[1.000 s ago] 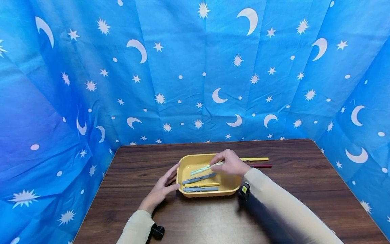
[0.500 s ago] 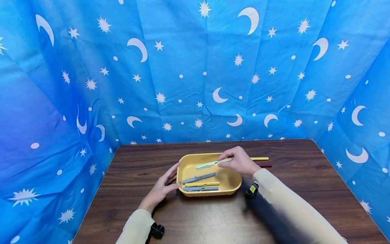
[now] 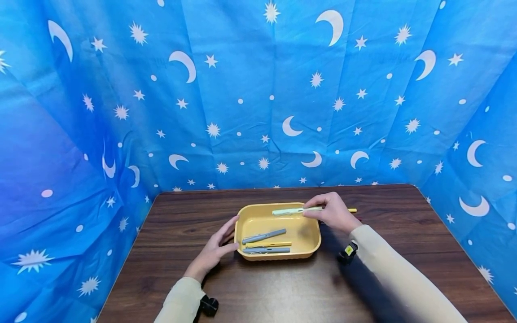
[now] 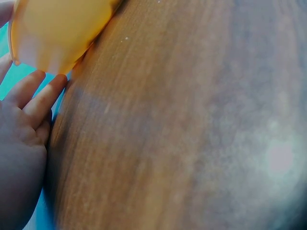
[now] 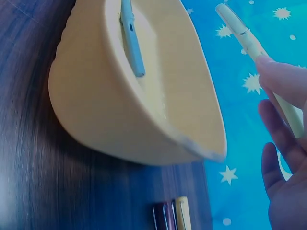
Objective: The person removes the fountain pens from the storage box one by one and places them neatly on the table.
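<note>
Since the earlier frame, the right hand (image 3: 333, 211) has shifted rightward with the pale green pen (image 3: 287, 211), which now slants less; the left hand (image 3: 213, 249) and the yellow tray (image 3: 274, 205) have stayed put.

In the head view, the right forearm comes in from the lower right and the hand reaches leftward. Its grip is clamped on the pen, thumb and fingers pinching the right part. The pen is at the tray's far side, long axis nearly level from left to right, free end pointing left. The left hand's fingers are spread apart, resting against the tray's left end. Inside the tray, an upper grey-blue pen (image 3: 264, 236) slants up to the right, while a yellow pen (image 3: 275, 244) and a lower grey-blue pen (image 3: 268, 250) lie nearly level. The right hand hides most of what lies behind it on the tabletop (image 3: 181, 233).

In the left wrist view, the left hand is cut off by the left edge; fingertips touch the tray, itself cropped and blurred.

In the right wrist view, the right hand is cropped at the right edge; the held pen runs from upper left to lower right. Below the tray, a dark red pen (image 5: 164, 216) and a second yellow pen (image 5: 183, 213) are cut off.
</note>
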Demonstrator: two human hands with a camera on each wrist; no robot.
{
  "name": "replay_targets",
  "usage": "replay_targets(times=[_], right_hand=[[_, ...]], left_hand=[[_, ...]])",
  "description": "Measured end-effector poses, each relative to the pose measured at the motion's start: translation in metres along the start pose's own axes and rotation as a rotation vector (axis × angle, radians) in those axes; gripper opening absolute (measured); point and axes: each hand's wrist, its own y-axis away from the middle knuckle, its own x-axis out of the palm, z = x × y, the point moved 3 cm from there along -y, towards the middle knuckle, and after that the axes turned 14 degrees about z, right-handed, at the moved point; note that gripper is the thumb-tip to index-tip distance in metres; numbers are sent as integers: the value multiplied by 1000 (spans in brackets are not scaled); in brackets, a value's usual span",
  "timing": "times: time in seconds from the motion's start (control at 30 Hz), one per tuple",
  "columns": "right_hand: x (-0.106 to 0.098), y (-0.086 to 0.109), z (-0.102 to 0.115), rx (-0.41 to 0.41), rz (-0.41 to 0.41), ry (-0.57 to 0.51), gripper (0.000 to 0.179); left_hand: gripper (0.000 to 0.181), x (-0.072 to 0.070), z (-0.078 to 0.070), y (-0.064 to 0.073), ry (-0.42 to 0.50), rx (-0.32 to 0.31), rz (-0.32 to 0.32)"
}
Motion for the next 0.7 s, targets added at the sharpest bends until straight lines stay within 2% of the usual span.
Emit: replay_targets(times=[0.3,0.5,0.7], right_hand=[[-21,18,-13,14,-57,-92,11],[-35,34,-22,23,-130,-26,13],[-46,50,-34,67,-178,1,17]], left_hand=[[77,0,-2,0,19,3,2],[77,0,-1,0,15,4,3],[77,0,-1,0,3,10,0]])
